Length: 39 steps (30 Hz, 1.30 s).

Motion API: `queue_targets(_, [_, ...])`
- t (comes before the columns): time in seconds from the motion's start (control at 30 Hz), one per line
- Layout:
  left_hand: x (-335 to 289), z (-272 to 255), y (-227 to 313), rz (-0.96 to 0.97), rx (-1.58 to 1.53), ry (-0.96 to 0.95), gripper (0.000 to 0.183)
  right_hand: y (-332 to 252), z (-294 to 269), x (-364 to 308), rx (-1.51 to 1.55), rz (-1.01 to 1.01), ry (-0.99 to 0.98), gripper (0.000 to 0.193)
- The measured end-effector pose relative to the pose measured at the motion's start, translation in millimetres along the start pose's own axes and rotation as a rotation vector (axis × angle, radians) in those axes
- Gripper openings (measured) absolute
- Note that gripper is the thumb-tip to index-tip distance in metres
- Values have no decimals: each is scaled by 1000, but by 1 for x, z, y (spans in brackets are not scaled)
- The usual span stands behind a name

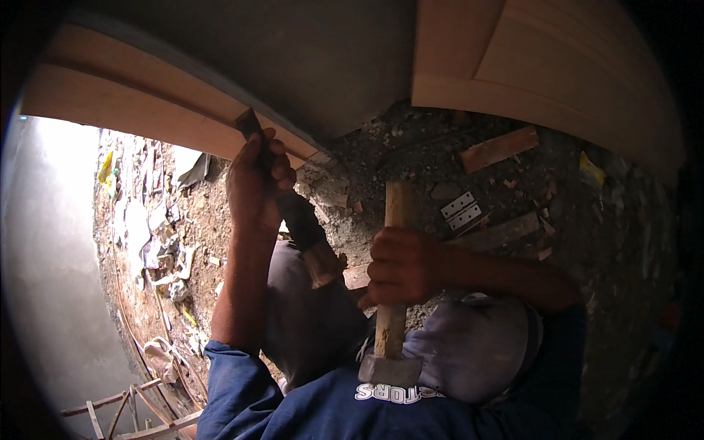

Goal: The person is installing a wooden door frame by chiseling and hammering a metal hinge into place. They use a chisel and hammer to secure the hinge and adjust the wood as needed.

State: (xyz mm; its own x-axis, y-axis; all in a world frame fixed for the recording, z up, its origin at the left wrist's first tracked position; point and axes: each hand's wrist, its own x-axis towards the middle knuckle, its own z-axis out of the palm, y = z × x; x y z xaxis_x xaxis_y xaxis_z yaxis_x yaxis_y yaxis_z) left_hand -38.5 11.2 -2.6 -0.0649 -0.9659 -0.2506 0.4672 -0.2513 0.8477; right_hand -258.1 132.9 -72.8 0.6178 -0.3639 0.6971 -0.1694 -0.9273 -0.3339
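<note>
My left hand [253, 180] is wrapped around a chisel [297, 216] whose blade end rests against the edge of a wooden door frame [147, 110]. The chisel's dark handle with a wooden butt points back toward me. My right hand [400, 265] grips the wooden shaft of a hammer [390, 323] near its middle. The hammer's metal head [389, 369] hangs low, close to my chest, a short way from the chisel's butt.
A wooden door panel [543, 66] stands at the upper right. On the rubble-strewn ground lie a metal hinge [462, 211], wood offcuts [499, 149] and scraps of paper [147, 227]. A wooden ladder-like frame [125, 414] is at the lower left.
</note>
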Motion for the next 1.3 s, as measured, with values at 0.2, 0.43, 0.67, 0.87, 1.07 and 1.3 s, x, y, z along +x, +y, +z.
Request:
queue_targets(0.2, [-1,11,-2,27,52,95,21,3,14,-13,-88,364,-261,36])
queue_targets(0.43, [0,7,-2,26,64,67,20,4,3,-13,-69,454,-283,38])
queue_targets(0.67, [-34,-12,-34,-113,358,35,25,11,16,-64,50,340,19,44])
queue_targets(0.87, [-17,-32,-59,-283,313,63,31,9,27,-87,172,514,104,50])
queue_targets(1.07, [-1,-37,-80,-275,306,82,40,8,63,-95,188,538,194,44])
queue_targets(1.3, [8,-31,-92,-218,397,150,42,-2,104,-70,545,653,494,49])
